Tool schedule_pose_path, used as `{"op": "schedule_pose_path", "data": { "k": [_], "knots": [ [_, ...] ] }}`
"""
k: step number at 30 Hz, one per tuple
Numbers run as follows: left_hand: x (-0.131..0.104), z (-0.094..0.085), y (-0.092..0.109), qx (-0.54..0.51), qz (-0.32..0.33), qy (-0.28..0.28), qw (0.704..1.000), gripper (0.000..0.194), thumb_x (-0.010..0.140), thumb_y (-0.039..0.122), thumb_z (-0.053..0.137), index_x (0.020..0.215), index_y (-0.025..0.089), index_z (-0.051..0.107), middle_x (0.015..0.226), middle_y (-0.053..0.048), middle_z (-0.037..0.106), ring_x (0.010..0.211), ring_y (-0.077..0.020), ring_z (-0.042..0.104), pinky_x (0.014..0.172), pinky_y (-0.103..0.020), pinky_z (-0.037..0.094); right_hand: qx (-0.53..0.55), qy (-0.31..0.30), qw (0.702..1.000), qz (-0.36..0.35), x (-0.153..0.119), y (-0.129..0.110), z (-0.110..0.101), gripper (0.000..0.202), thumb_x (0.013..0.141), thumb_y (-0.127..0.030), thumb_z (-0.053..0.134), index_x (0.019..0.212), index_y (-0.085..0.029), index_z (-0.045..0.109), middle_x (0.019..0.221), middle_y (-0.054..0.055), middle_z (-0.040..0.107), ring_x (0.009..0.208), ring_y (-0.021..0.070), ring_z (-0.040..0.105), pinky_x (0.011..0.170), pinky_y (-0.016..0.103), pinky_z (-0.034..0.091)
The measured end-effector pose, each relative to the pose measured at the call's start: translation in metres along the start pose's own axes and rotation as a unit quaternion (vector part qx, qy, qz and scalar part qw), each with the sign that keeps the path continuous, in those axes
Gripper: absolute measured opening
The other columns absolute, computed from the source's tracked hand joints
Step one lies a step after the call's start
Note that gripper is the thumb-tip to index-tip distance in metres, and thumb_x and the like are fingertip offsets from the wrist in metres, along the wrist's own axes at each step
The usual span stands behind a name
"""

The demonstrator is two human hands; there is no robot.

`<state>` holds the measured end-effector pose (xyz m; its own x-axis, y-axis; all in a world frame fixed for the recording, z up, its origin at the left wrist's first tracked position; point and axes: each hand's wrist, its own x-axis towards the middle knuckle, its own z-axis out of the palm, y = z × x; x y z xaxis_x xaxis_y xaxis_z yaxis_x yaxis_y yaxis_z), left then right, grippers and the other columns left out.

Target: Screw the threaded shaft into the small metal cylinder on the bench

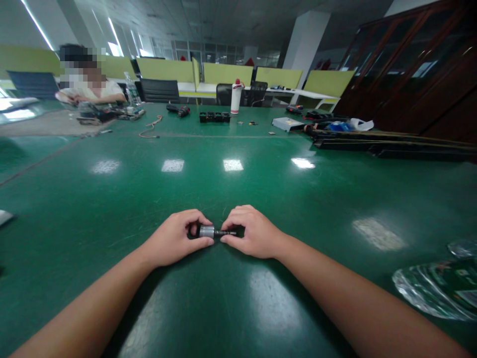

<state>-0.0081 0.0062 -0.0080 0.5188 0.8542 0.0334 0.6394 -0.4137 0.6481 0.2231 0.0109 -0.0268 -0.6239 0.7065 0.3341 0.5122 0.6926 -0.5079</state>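
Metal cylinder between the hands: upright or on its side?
On its side: the metal cylinder points sideways, its thin shaft reaching into the curl of the right hand.

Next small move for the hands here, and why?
Probably close the right hand snugly on the thin dark shaft: it curls around the shaft but firm contact is unclear, while the left hand holds the grey cylinder in line with it.

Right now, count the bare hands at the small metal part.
2. The left hand is curled around the thick cylinder end; the right hand is curled about the thin shaft. Both hands show plainly, and no other hand shows there.
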Motion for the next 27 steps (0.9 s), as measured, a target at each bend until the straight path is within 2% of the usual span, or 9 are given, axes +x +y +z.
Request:
{"op": "schedule_pose_path", "data": {
  "k": [27],
  "knots": [
    [-0.0006, -0.0014, 0.0, 0.015, -0.01, 0.021, 1.0, 0.025, 0.086, 0.038, 0.061, 0.102, 0.019, 0.065, 0.076, 0.001, 0.056, 0.066, -0.0148, 0.052, 0.061, -0.025, 0.039, -0.018, 0.019, 0.999, 0.048, 0.0005, 0.0041, -0.0062, 0.004, 0.073, -0.019, 0.07, 0.075, -0.018, 0.067, 0.07, -0.001, 0.063, 0.069, 0.013, 0.057, 0.072, 0.028, 0.041]
  ]
}}
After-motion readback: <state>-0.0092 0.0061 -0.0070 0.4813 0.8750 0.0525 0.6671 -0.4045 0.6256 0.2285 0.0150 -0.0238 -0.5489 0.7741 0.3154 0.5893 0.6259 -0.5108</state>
